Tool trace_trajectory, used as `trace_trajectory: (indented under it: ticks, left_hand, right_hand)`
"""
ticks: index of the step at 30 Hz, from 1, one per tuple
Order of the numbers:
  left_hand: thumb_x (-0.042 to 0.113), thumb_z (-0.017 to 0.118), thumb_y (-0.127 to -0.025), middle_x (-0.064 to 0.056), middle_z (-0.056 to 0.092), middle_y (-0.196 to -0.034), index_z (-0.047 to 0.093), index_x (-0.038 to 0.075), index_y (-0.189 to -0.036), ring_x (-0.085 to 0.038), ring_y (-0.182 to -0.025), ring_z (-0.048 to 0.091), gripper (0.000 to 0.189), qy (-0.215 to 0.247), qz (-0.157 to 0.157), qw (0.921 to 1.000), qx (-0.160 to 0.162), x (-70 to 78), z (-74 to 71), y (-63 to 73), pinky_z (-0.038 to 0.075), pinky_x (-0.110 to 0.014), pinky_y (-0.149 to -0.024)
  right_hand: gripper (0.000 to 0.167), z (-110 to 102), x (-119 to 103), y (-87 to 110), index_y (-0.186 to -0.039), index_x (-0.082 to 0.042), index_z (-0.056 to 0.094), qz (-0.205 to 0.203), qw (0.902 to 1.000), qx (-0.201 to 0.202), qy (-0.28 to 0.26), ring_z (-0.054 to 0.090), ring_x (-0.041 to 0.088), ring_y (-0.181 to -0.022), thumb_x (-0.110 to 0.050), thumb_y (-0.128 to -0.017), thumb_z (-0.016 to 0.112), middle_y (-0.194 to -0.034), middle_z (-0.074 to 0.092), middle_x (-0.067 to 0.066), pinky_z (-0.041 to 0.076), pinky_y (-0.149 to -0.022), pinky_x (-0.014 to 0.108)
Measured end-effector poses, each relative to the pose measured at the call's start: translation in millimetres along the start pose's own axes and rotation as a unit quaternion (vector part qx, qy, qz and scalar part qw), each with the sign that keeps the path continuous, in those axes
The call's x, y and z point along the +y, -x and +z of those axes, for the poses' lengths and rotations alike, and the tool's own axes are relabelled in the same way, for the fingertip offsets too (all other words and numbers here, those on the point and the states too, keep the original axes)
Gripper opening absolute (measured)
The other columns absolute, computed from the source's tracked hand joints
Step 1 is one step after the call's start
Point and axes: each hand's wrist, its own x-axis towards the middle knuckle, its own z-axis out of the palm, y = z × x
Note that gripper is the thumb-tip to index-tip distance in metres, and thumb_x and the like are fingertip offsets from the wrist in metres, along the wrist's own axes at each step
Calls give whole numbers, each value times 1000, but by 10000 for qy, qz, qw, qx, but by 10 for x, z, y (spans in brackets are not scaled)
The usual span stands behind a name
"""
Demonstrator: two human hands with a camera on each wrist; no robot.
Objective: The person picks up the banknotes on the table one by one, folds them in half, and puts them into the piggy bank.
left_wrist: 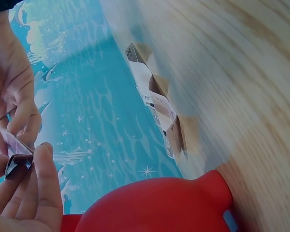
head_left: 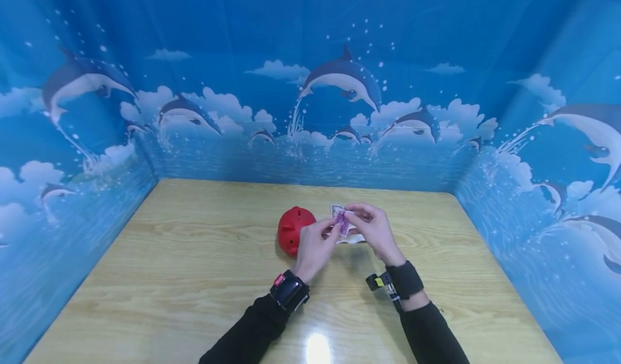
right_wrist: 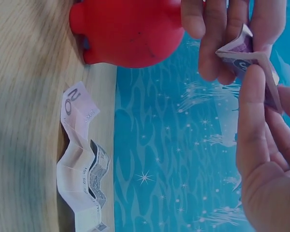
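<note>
So over on the left there's a red piggy bank [head_left: 295,230] sitting on the wood-grain table [head_left: 204,261], just beside the left hand [head_left: 314,245]. That hand's got a small folded purple banknote [head_left: 342,224] pinched between thumb and fingers, held up above the tabletop. Behind it, a pinkish accordion-creased banknote [right_wrist: 76,176] marked 20 stands on the table in zigzag folds, with a grey creased banknote [right_wrist: 99,171] right alongside. Furthest right, the right hand [head_left: 372,232] pinches the purple note too, so both hands grip it.
</note>
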Motion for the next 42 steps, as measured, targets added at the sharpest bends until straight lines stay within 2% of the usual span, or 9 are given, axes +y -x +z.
trace_trajectory:
  ticks: [5,9,21,23,28,30,36,42]
  left_hand:
    - [20,64,-95,-7,76,-100,72,11,-117,-11,-79,72,25,70,0,9999,-76,7,1,1,55,-17,-64]
    - [22,64,-96,-5,76,-103,72,13,-118,-11,-83,71,25,90,-16,9999,-134,15,0,-2,56,-18,-68]
    - [21,61,-97,-5,73,-113,70,14,-121,-11,-88,71,27,238,344,9990,-162,12,-7,-4,56,-18,-72]
    - [20,61,-97,-6,72,-117,69,14,-123,-12,-91,71,28,260,416,9986,-204,7,-4,-3,56,-18,-73]
    - [20,64,-96,-7,69,-124,68,13,-126,-13,-97,71,31,329,516,9976,-311,-9,5,4,56,-16,-75]
    - [22,65,-96,-6,68,-124,67,14,-127,-13,-96,71,33,342,560,9973,-328,-18,7,4,56,-17,-74]
    - [25,68,-93,-3,70,-121,67,17,-127,-12,-93,71,36,382,666,9964,-356,-32,8,-10,56,-18,-72]
    - [20,73,-89,-2,71,-119,68,17,-125,-11,-92,70,37,426,697,9959,-392,-30,10,-20,57,-21,-70]
  right_hand:
    - [43,-24,3,-1,-124,14,57,-20,9997,-146,-216,71,13,-83,-15,-93,67,-109,72,16,61,-71,36]
    - [45,-23,-11,5,-126,13,56,-12,9996,-147,-233,71,13,-85,-16,-93,67,-113,70,19,61,-73,38]
    - [39,-5,-32,-4,-123,10,60,55,9994,57,-333,71,12,-86,-14,-93,68,-98,73,-3,61,-72,33]
    - [40,-2,-26,-3,-123,11,58,69,9992,75,-379,71,12,-86,-13,-93,68,-100,73,1,61,-72,33]
    - [41,8,-17,8,-124,11,57,89,9986,47,-518,71,14,-88,-13,-92,68,-116,67,24,61,-74,35]
    - [41,12,-18,11,-123,10,59,69,9986,42,-531,71,15,-88,-14,-92,69,-118,66,26,61,-74,35]
    - [42,13,-9,7,-122,11,60,19,9990,56,-444,71,14,-88,-16,-91,70,-107,72,9,61,-73,32]
    - [44,9,-2,7,-123,15,56,34,9987,41,-512,71,13,-88,-12,-91,70,-109,70,12,60,-73,30]
